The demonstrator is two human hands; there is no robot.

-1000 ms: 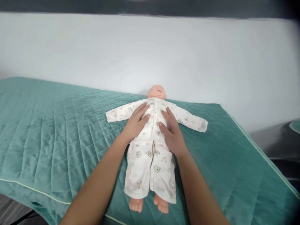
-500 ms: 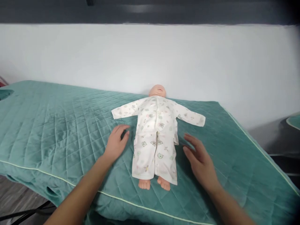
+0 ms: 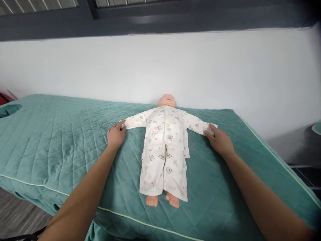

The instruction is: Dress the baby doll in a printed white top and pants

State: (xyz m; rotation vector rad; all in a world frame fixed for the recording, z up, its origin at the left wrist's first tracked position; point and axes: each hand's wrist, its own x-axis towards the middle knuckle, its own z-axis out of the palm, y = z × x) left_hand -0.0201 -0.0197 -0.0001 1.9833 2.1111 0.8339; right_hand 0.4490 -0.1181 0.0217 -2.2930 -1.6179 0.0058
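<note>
A baby doll (image 3: 167,100) in a white printed sleepsuit (image 3: 164,147) lies on its back on a teal quilted bed (image 3: 55,134), head toward the wall, bare feet toward me. Both sleeves are spread out sideways. My left hand (image 3: 115,135) grips the end of the sleeve on the left, fingers curled on the cuff. My right hand (image 3: 218,140) pinches the end of the sleeve on the right.
A white wall (image 3: 100,70) runs right behind the doll's head, with a dark window frame (image 3: 160,16) above. The bed has a face hole (image 3: 8,109) at far left and its piped front edge (image 3: 140,221) near me. Dark floor lies to the right.
My hands left the doll's chest, drew back beside its legs, then moved outward and took hold of the two sleeve ends. The camera has tilted up.
</note>
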